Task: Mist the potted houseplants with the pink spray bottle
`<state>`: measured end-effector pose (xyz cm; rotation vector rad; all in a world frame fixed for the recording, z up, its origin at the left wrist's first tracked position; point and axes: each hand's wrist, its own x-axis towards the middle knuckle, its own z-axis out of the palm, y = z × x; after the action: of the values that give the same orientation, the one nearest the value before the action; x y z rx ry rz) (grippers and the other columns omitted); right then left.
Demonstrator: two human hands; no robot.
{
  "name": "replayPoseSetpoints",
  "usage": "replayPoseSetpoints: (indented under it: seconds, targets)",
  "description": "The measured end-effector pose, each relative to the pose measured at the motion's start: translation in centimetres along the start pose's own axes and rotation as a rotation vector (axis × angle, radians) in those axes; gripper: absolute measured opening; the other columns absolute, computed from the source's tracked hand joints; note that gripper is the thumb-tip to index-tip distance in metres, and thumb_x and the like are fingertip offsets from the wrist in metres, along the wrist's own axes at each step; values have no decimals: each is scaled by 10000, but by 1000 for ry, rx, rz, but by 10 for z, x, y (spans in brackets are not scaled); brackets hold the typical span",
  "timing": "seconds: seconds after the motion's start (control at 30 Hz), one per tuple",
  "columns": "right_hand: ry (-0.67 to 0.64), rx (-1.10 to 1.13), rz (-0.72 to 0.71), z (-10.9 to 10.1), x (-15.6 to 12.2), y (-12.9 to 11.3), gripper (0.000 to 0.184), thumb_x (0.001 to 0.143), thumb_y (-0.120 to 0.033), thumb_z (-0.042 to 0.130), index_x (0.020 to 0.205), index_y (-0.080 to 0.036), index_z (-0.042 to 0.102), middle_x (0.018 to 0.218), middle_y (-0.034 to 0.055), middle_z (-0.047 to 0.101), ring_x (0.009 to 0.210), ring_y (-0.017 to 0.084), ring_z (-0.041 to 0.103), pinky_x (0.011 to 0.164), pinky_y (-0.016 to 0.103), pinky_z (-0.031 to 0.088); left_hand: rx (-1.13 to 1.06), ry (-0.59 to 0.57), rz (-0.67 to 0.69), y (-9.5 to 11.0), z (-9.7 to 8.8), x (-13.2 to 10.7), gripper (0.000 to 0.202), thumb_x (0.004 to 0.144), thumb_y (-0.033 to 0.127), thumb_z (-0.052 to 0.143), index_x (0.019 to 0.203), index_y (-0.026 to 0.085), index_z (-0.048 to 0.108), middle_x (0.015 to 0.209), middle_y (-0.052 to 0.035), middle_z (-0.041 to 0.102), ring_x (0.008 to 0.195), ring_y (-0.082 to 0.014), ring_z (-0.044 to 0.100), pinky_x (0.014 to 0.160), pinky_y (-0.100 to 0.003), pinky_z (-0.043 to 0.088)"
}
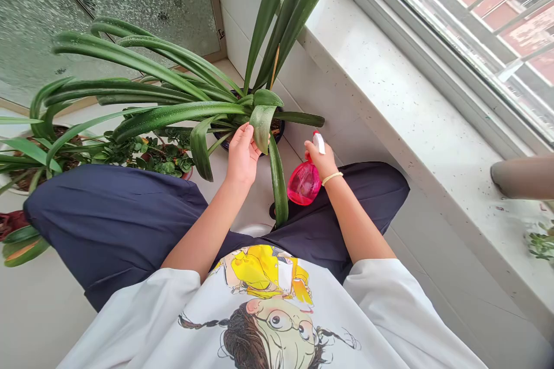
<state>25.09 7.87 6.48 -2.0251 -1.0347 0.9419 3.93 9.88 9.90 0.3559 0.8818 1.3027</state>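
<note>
My left hand (243, 154) is closed on the drooping tip of a broad green leaf (263, 121), fingers partly behind it. The leaf belongs to a large long-leaved potted plant (173, 112) in a dark pot (279, 130), mostly hidden by foliage. In my right hand (322, 157) is a pink, see-through spray bottle (304, 183) with a white and red head. My fingers wrap round its neck, and the bottle is slightly tilted above my right leg. Another long leaf (279, 184) hangs down between the two hands.
More potted plants stand left, among them a small-leaved one (167, 155) and a light pot (26, 181). A speckled white ledge (389, 98) runs along the right under the window, bearing a brown cylindrical object (523, 177). A patterned glass panel (108, 6) is behind.
</note>
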Motion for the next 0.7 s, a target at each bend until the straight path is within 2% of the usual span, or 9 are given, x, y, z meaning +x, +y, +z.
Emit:
replayPoseSetpoints:
  seconds: [0.1,0.2,0.37,0.53,0.7]
  targets:
    - [112,-33,-16,-11,0,8,303,781,-520,597,692,-252,488,607,-4,536,662,194,568,672,349,485,11,1,-4,0,1,-1,242,843,387,778,956,233,629,885,4,748,916,-170,747,830,-273,560]
    - [161,-4,-5,-22,1,16,325,798,-560,570,699,-255,520,579,0,518,646,208,566,666,364,494,-10,-15,-3,-1,1,-1,244,840,382,782,958,232,631,892,2,748,924,-171,745,841,-277,565]
    - [168,68,31,-30,-1,22,299,779,-542,601,710,-254,563,592,0,549,642,204,582,678,372,516,-8,-18,-8,-5,0,1,231,845,385,772,955,236,633,886,-7,738,960,-188,739,843,-293,564]
    - [159,16,0,-28,-3,13,311,768,-522,625,687,-229,557,662,7,624,674,176,583,717,342,504,0,-19,-4,-6,0,2,230,845,395,760,962,245,631,887,-3,732,962,-183,733,828,-287,548]
    - [162,47,2,-27,-3,4,286,790,-485,607,692,-221,560,621,8,610,637,181,581,704,346,504,3,-37,-24,-9,3,-3,233,838,377,755,951,236,607,865,6,720,882,-155,719,801,-265,529]
